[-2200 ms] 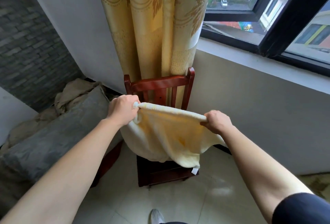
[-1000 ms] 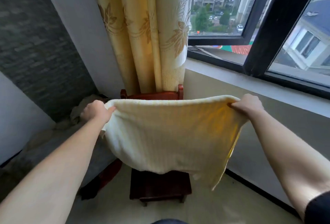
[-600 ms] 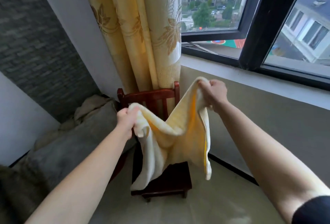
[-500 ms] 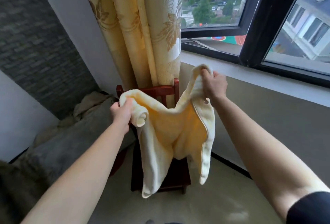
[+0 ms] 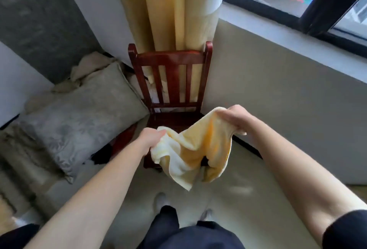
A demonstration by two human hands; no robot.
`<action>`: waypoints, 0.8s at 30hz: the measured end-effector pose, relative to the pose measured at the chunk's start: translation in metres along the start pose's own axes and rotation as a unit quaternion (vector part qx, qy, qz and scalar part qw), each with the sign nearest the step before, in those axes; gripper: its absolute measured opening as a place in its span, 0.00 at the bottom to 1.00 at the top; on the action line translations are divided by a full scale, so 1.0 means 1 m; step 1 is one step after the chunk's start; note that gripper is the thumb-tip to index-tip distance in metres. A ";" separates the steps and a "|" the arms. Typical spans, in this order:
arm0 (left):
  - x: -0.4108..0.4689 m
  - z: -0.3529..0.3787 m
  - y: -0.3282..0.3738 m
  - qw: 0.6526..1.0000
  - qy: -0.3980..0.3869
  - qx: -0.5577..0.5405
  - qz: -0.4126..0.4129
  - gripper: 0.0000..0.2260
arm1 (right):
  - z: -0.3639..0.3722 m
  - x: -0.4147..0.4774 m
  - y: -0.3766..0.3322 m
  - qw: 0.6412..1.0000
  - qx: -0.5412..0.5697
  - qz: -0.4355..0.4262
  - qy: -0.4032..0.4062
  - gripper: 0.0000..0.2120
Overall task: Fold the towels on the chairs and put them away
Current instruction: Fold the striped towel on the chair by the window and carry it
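While the yellow towel [image 5: 198, 149] is hanging in the air over the front of the chair [image 5: 170, 60], its top edge is running from lower left to upper right between your hands. Your left hand [image 5: 152, 137] is gripping one end in curled fingers, lower and nearer your body. Your right hand [image 5: 232, 118] is clutching the other end, higher and farther out. The cloth is sagging between them, and both your arms are reaching forward.

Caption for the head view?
Left hand and right hand grip a yellow towel sagging between them by a wooden chair.
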State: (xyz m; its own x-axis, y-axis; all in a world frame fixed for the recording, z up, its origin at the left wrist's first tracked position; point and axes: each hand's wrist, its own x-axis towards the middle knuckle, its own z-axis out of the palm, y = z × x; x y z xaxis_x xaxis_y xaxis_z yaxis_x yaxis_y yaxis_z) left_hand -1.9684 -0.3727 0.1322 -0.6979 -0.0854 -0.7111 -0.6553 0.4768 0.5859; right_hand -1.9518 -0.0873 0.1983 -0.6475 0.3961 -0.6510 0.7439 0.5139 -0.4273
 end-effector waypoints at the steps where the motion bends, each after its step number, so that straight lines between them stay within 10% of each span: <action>1: 0.000 -0.003 0.008 0.999 -0.021 -0.031 0.016 0.21 | -0.001 0.000 -0.009 1.000 0.024 -0.010 0.007 0.19; 6: 0.036 -0.032 0.022 0.952 0.003 -0.305 0.017 0.14 | -0.002 0.022 -0.047 0.945 0.321 0.025 0.064 0.24; 24: 0.164 -0.010 -0.147 0.992 -0.019 -0.059 -0.111 0.20 | 0.188 0.108 -0.033 0.998 0.038 0.042 0.027 0.20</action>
State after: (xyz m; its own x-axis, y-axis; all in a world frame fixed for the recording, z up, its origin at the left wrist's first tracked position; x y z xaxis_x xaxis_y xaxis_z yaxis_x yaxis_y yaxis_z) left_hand -1.9891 -0.4651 -0.0668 -0.5224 -0.1426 -0.8407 -0.8225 0.3442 0.4528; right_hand -2.0153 -0.2042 0.0239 -0.5886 0.4774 -0.6525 0.8052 0.4179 -0.4206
